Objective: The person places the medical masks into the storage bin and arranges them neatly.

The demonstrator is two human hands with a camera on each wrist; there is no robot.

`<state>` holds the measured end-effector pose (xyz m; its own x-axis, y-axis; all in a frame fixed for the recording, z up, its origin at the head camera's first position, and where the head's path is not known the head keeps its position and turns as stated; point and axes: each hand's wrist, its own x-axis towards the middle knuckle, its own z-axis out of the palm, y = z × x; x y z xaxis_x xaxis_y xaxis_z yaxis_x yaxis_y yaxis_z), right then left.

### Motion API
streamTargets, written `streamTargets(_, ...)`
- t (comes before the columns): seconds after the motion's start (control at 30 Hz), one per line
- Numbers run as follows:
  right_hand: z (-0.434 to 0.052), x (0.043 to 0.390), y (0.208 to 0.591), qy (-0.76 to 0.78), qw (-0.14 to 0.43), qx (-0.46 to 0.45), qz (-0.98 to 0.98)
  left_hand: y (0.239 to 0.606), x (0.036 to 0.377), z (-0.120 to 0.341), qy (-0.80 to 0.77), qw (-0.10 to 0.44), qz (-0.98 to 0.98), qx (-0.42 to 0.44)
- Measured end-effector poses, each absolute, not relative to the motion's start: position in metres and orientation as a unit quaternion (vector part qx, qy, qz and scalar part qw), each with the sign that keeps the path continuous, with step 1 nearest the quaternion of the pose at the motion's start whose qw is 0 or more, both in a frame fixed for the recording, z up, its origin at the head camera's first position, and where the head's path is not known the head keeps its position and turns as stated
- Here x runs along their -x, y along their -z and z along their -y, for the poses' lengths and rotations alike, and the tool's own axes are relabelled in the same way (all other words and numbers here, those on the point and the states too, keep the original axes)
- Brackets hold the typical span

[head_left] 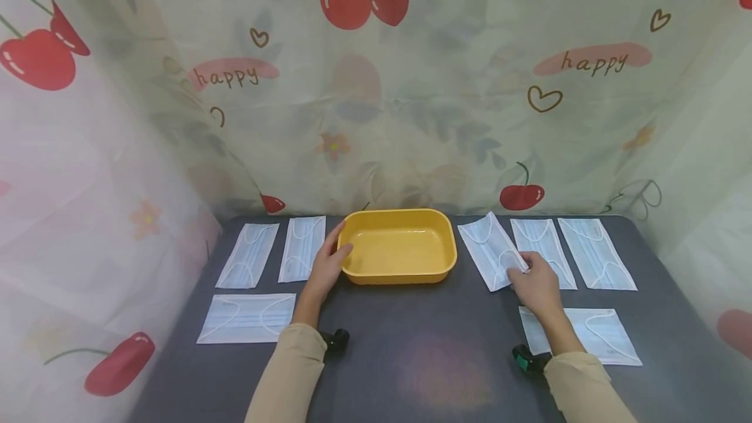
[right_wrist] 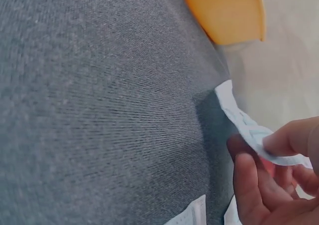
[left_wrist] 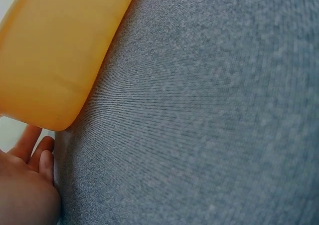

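A yellow rectangular plastic tray (head_left: 398, 278) stands at the back middle of the dark table. My left hand (head_left: 326, 271) holds its left side, the thumb at the rim and the fingers along the outer wall; in the left wrist view the tray's wall (left_wrist: 55, 55) hides some fingertips. To the right of the tray, my right hand (head_left: 537, 284) pinches the lower right corner of a light blue face mask (head_left: 487, 250) between thumb and fingers. In the right wrist view this mask (right_wrist: 239, 120) is raised off the table and slightly bent.
More masks lie flat: two upright ones (head_left: 248, 256) (head_left: 302, 250) and a sideways one (head_left: 247, 318) at left; two upright ones (head_left: 543, 247) (head_left: 596, 253) and a sideways one (head_left: 608, 338), partly under my forearm, at right. A cherry-patterned curtain (head_left: 411, 96) encloses the back and sides.
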<state>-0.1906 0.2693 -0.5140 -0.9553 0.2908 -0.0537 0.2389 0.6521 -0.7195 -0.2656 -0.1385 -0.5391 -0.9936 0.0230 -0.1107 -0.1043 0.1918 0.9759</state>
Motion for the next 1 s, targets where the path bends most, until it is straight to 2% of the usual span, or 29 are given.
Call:
streamTargets(0.13,-0.27,0.191,0.512,-0.448,0.034,0.161,0.879,0.54,0.266,0.139,-0.636,0.057,-0.769,0.027)
streamTargets(0.3,-0.274,0.191,0.509,-0.5,0.075,0.173,0.846,0.544,0.268,0.138,-0.632,0.048,-0.773,0.025)
streamTargets(0.57,-0.28,0.19,0.497,-0.524,0.084,0.184,0.827,0.544,0.268,0.138,-0.628,0.044,-0.777,0.024)
streamTargets(0.73,-0.282,0.189,0.489,-0.55,0.11,0.173,0.809,0.542,0.267,0.139,-0.628,0.046,-0.777,0.027)
streamTargets(1.0,-0.285,0.188,0.472,-0.541,0.091,0.17,0.819,0.542,0.268,0.139,-0.634,0.052,-0.771,0.034)
